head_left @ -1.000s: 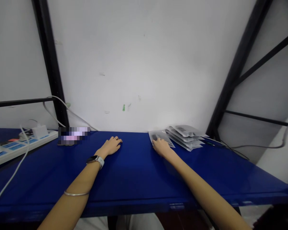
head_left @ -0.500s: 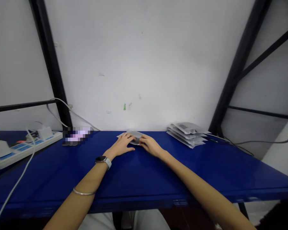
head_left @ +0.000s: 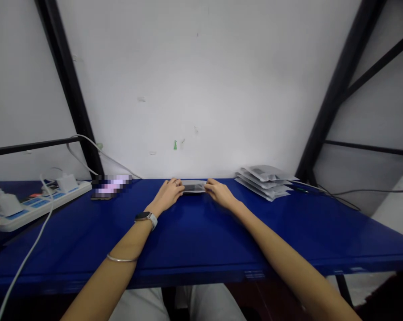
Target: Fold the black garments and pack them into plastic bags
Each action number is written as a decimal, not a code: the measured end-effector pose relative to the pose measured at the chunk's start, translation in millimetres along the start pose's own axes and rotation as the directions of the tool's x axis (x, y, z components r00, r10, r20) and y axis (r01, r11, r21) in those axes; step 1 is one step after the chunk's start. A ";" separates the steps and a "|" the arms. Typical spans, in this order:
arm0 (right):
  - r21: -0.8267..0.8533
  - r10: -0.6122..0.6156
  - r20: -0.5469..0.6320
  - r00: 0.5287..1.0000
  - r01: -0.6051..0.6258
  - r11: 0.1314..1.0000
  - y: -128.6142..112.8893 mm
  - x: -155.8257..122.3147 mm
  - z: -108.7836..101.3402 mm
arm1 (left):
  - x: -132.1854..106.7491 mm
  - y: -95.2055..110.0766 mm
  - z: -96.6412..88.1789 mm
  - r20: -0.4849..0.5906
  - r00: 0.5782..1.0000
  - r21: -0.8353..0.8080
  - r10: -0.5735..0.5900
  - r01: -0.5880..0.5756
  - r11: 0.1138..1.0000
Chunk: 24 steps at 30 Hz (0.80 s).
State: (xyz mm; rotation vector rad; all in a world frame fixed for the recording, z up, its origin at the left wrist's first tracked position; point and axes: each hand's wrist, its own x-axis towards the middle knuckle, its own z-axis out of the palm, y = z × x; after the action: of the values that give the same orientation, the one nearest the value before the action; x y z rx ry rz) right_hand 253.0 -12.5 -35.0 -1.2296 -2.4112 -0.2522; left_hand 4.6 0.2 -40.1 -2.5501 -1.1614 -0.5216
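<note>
A flat, translucent plastic bag (head_left: 193, 188) with something dark inside lies on the blue table near the wall. My left hand (head_left: 168, 195) grips its left edge, fingers curled together. At the opposite edge, my right hand (head_left: 218, 192) pinches the bag between thumb and fingers. To the right sits a stack of several similar frosted bags (head_left: 266, 183), slightly fanned, with a dark patch showing in the top one.
A white power strip (head_left: 40, 205) with plugs and cables is on the left of the blue table (head_left: 201, 240). Beside it lies a phone (head_left: 110, 187) with a blurred screen. Black metal posts (head_left: 65, 89) rise on both sides, and a dark cable runs along the right.
My hands have moved apart to opposite edges of the bag, which now lies flatter with more of its dark contents showing. My view has tilted slightly.
</note>
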 end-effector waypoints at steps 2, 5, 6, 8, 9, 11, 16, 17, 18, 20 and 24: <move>-0.098 0.085 0.008 0.996 -0.084 0.992 15.6 -6.5 -4.9 | -3.5 -12.5 1.6 0.010 0.998 0.038 -0.062 0.062 0.997; -0.187 0.174 0.004 0.985 -0.170 0.967 33.3 -13.8 -7.3 | -6.4 -23.0 2.8 0.014 0.994 0.081 -0.109 0.108 0.991; -0.203 0.190 -0.001 0.982 -0.187 0.961 36.2 -15.0 -7.3 | -6.7 -24.3 2.9 0.014 0.994 0.086 -0.111 0.110 0.990; -0.221 0.193 -0.014 0.981 -0.192 0.956 36.9 -15.7 -7.5 | -7.2 -25.1 3.0 -0.002 0.994 0.085 -0.106 0.106 0.991; -0.221 0.177 -0.023 0.984 -0.177 0.959 35.0 -15.5 -7.7 | -7.5 -25.3 3.2 -0.016 0.995 0.083 -0.103 0.104 0.991; -0.207 0.109 -0.049 0.993 -0.117 0.971 28.3 -14.7 -8.4 | -8.1 -26.2 4.1 -0.056 0.993 0.076 -0.105 0.109 0.991; -0.217 -0.070 -0.016 0.997 0.065 0.974 9.1 -11.6 -4.3 | -8.4 -29.9 7.6 -0.107 0.990 0.040 -0.092 0.097 0.994; -0.233 -0.088 -0.001 0.996 0.085 0.969 6.5 -11.0 -2.2 | -8.0 -30.2 8.1 -0.110 0.990 0.030 -0.087 0.091 0.995; -0.249 -0.099 0.010 0.995 0.099 0.964 4.4 -10.4 0.1 | -7.5 -30.3 8.2 -0.114 0.990 0.021 -0.081 0.084 0.996; -0.276 -0.105 0.022 0.994 0.107 0.955 1.7 -9.4 4.4 | -6.6 -29.3 7.4 -0.123 0.990 0.004 -0.062 0.063 0.998; -0.309 -0.041 0.020 0.999 0.045 0.950 -1.6 -7.6 8.0 | -4.3 -20.2 0.3 -0.163 0.987 -0.015 -0.002 -0.001 1.000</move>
State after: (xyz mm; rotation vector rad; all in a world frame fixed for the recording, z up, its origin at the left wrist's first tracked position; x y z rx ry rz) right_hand 253.4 -16.2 -45.5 -1.3108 -2.4779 -0.6602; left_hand -13.5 10.3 -40.0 -2.4663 -1.1041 -0.7265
